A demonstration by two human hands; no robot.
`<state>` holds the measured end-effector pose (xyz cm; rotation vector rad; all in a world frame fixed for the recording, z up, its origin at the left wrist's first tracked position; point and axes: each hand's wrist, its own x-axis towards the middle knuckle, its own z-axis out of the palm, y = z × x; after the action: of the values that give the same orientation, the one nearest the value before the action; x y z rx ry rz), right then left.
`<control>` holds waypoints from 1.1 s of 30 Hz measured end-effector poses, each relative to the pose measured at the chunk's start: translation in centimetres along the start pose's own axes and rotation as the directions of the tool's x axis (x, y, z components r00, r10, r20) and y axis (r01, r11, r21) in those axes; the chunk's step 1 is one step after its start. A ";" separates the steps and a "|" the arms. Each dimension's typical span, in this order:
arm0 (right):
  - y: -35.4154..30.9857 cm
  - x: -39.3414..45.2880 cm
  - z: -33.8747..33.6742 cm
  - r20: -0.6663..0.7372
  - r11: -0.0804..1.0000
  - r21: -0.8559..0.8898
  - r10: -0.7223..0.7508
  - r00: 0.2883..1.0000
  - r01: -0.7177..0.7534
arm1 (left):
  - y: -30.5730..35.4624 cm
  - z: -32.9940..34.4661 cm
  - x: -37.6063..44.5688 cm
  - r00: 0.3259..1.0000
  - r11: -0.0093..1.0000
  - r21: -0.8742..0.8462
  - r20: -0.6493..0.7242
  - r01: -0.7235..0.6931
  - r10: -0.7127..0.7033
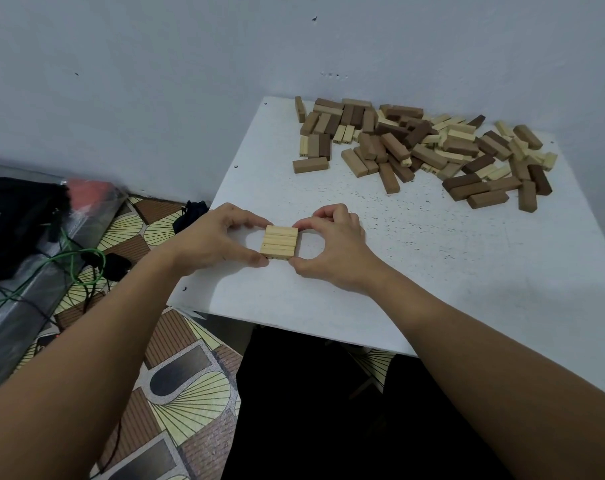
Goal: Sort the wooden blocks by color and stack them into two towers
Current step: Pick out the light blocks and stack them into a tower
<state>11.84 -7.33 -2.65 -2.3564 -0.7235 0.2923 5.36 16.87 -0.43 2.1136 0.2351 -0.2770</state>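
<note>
Nearest to you, both bare forearms reach forward over your dark-clothed lap onto the white table [432,271], whose near edge is chipped and speckled. Your left hand [207,242] and right hand [332,251] meet near the front left part of the tabletop, one on each side of a small flat set of light blocks [279,242]. That set is several pale wooden pieces lying side by side, long edges touching, forming a rough square that rests on the table. Your left thumb and fingers are curled against its left ends, pinching it; your right thumb and fingers are curled against its right ends in the same way, so the set is squeezed between the two hands.

Off to your left, below table level, patterned floor covering [186,386] shows fans and brown panels, with a green cable [76,258] looping across it and a black bag [13,216] beside a red-topped object under clear plastic.

Farther back, well apart from your hands, the loose pile of blocks [429,147] spreads across the far right of the table. It mixes dark brown, mid-brown and pale pieces, lying flat, tilted and overlapping, with no order. Behind everything stands a plain grey wall [190,81] with a few small marks.
</note>
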 end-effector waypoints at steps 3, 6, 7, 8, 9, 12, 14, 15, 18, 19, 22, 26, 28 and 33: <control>-0.1 -0.1 -0.1 0.006 1.000 0.001 0.004 1.000 -0.004 | 0.3 0.0 -0.2 1.000 1.000 -0.005 -0.002 0.002 -0.002; -0.2 -0.2 -0.2 0.009 1.000 -0.005 0.003 1.000 -0.003 | 0.3 0.1 -0.2 1.000 1.000 -0.012 -0.008 0.012 -0.012; -0.1 -0.2 -0.2 0.011 1.000 -0.005 0.004 1.000 -0.004 | 0.3 0.1 -0.2 1.000 1.000 -0.015 -0.010 0.014 -0.014; -0.1 -0.2 -0.2 0.013 1.000 -0.006 0.006 1.000 -0.006 | 0.2 0.1 -0.2 1.000 1.000 -0.015 -0.014 0.015 -0.015; -0.1 -0.2 -0.2 0.015 1.000 -0.005 0.008 1.000 -0.008 | 0.2 0.1 -0.2 1.000 1.000 -0.013 -0.018 0.017 -0.017; -0.2 -0.2 -0.2 0.016 1.000 -0.002 0.014 1.000 -0.014 | 0.2 0.2 -0.2 0.999 1.000 -0.018 -0.028 0.018 -0.018; -0.2 -0.3 -0.2 0.017 1.000 0.005 0.013 1.000 -0.013 | 0.3 0.3 -0.2 1.000 1.000 -0.018 -0.023 0.012 -0.013; -0.3 -0.3 -0.3 0.023 1.000 0.009 0.012 1.000 -0.012 | 0.3 0.3 -0.2 1.000 1.000 -0.013 -0.017 0.007 -0.008; -0.5 -0.6 -0.8 0.067 0.998 0.060 0.028 0.997 -0.032 | 0.3 -0.2 -0.5 1.000 1.000 0.002 0.017 0.014 -0.014; -0.5 -0.7 -1.0 0.070 0.993 0.107 0.038 0.997 -0.046 | 0.2 -0.4 -0.6 0.999 1.000 -0.019 0.030 0.014 -0.013; -1.1 -1.4 -1.1 -0.009 0.901 0.427 0.095 0.995 -0.083 | 0.1 -0.6 -1.1 0.997 0.950 -0.313 -0.072 -0.015 -0.008; -3.5 -2.0 1.5 -0.048 0.519 0.850 0.248 0.967 -0.091 | 1.9 2.9 -2.2 0.948 0.674 -0.724 -0.297 -0.144 -0.116; -4.6 -2.1 3.1 -0.052 0.403 0.912 0.300 0.952 -0.077 | 2.9 4.9 -2.5 0.929 0.622 -0.762 -0.339 -0.180 -0.146; -5.4 -1.3 5.1 -0.045 0.339 0.939 0.297 0.954 -0.061 | 4.2 7.7 -2.0 0.902 0.611 -0.769 -0.382 -0.190 -0.200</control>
<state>6.58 -2.01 -3.06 -1.2684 -0.0608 0.4049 3.83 7.99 -0.44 1.2267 0.5242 0.2898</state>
